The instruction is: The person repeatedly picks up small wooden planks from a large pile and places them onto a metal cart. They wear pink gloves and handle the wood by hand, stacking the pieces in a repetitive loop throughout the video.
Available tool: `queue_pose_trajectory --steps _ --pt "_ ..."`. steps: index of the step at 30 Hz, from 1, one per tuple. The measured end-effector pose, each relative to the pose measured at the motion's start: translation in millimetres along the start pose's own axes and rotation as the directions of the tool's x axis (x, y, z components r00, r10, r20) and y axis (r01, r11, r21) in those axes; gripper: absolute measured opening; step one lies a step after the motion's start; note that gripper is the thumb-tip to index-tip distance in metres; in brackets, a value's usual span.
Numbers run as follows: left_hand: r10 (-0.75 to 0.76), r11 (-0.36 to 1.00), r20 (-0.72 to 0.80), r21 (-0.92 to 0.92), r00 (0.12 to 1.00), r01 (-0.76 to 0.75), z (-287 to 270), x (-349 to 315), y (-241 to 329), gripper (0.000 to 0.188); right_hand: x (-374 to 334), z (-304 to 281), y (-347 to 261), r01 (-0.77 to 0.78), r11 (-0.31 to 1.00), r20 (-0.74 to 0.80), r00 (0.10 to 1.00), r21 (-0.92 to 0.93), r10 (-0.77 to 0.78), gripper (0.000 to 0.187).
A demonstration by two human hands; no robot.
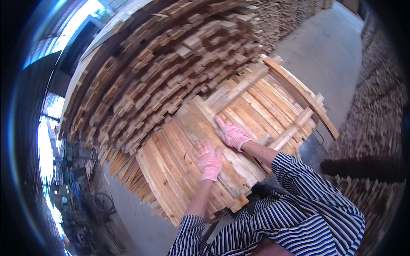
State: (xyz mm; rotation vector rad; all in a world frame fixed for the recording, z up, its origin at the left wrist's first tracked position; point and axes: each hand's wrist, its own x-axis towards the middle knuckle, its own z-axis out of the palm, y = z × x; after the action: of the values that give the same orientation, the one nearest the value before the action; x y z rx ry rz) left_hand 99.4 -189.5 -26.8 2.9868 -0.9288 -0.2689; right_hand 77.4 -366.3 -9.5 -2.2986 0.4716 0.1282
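Pale wooden boards (164, 164) lie side by side in a flat layer in front of me. My left hand (209, 160), in a pink-and-white knitted glove, rests flat on them with its fingers spread. Just to its right, my right hand (232, 134), gloved alike, lies against a lighter plank (239, 164) along the right edge of this layer. Its fingers are stretched out, with their tips on the wood. Beyond the right hand, a second row of boards (256, 109) has crosswise battens (241, 89) over it.
A tall stack of layered lumber (171, 64) rises behind the boards. A long loose plank (301, 91) slants across the right end. More stacked wood (371, 111) stands at far right, beside a grey concrete floor (324, 47). A wheel (103, 201) shows at lower left.
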Motion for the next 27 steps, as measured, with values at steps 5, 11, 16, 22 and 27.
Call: queue_pose_trajectory --steps 5,11,16,22,27 --pt "0.027 0.994 -0.038 -0.105 0.999 -0.031 -2.9 2.2 16.3 0.081 17.8 -34.2 88.9 0.279 0.941 -0.275 0.905 -0.193 -0.325 0.07" --pt "-0.038 0.996 -0.068 -0.08 0.997 0.032 12.5 -7.9 -10.6 0.082 18.7 -205.3 205.2 -0.573 0.731 -0.565 0.764 -0.37 0.313 0.043" --pt "-0.001 0.999 -0.04 -0.054 0.999 -0.001 12.1 -2.8 -5.5 0.081 -26.1 -233.3 237.7 -0.249 0.927 -0.395 0.91 -0.28 0.125 0.054" --pt "0.009 1.0 -0.081 -0.026 0.997 -0.011 11.1 -8.0 -14.0 0.081 -46.6 -131.2 96.5 0.011 0.995 -0.094 0.995 -0.097 -0.02 0.055" --pt "0.027 0.999 -0.112 -0.02 0.993 -0.03 5.1 -1.5 -3.6 0.08 36.1 -13.3 67.1 0.196 0.97 -0.159 0.972 0.147 -0.172 0.045"
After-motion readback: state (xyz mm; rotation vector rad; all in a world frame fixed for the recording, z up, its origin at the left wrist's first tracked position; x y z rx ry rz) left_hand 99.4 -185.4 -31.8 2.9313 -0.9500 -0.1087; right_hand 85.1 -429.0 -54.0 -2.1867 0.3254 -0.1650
